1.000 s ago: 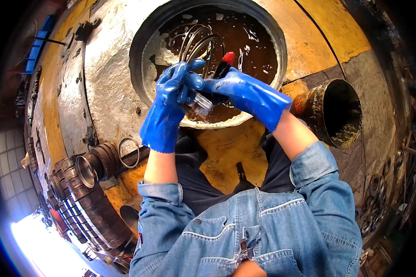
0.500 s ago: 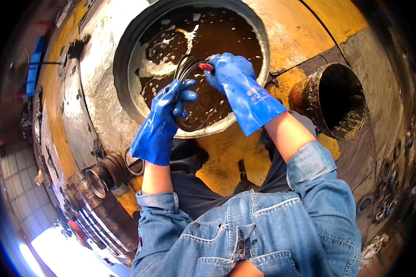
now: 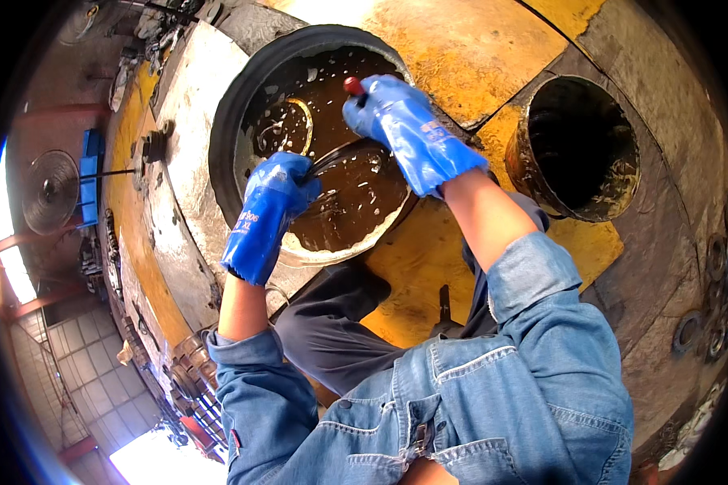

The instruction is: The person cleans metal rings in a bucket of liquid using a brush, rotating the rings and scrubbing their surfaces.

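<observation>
Both my hands wear wet blue rubber gloves over a round dark tub (image 3: 225, 137) of brown, foamy liquid. My left hand (image 3: 279, 194) is closed around the near-left side of thin dark metal rings (image 3: 344, 152), held tilted just above the liquid. In my right hand (image 3: 392, 113) is a tool with a red handle (image 3: 353, 86); only its rounded red end shows past the fist. That hand is at the far side of the rings, and the glove hides the tool's working end. A pale yellow ring shape (image 3: 310, 121) shows in the liquid at the left.
An open, grimy cylindrical drum (image 3: 534, 153) stands to the right of the tub. Several ring-shaped parts (image 3: 687, 331) lie at the far right. Ribbed metal parts (image 3: 194, 364) are at lower left. Worn yellow and grey sheets (image 3: 461, 48) cover the floor.
My view has turned, so the tub sits a little lower. My right hand has moved up and left with the red-handled tool. The rings now tilt flatter, and my left fingers are more closed.
</observation>
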A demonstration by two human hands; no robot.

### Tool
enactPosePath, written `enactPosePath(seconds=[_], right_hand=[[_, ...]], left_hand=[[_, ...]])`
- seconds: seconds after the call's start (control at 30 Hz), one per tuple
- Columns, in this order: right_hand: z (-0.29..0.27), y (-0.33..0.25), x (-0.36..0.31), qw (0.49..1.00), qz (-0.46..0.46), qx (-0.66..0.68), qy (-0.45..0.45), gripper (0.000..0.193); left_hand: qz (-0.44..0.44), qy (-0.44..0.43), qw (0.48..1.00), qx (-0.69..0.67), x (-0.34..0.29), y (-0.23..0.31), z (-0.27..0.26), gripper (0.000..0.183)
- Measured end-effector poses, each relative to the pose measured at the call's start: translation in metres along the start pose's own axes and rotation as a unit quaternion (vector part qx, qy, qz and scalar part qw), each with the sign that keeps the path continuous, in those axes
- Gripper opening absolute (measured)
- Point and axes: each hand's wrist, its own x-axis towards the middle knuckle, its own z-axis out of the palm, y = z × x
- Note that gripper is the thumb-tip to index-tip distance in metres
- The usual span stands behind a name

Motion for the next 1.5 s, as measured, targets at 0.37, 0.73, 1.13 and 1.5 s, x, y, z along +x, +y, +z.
enactPosePath(seconds=[0.37, 0.73, 1.13, 1.5], right_hand=[[0.013, -0.038, -0.037, 0.926, 0.012, -0.130, -0.356, 0.049], [0.097, 0.007, -0.048, 0.941, -0.077, -0.166, -0.283, 0.039], [0.067, 0.006, -0.013, 0.948, 0.089, -0.253, -0.174, 0.057], [0.119, -0.060, -0.053, 0.935, -0.128, 0.002, -0.332, 0.032]], left_hand=[[0.010, 0.192, 0.978, 0.075, 0.018, -0.014, 0.047, 0.030], [-0.296, -0.004, 0.392, -0.871, -0.016, -0.061, 0.164, 0.047], [-0.161, -0.038, 0.374, -0.912, -0.036, -0.096, 0.201, 0.049], [-0.130, 0.180, 0.454, -0.863, -0.056, -0.052, 0.173, 0.026]])
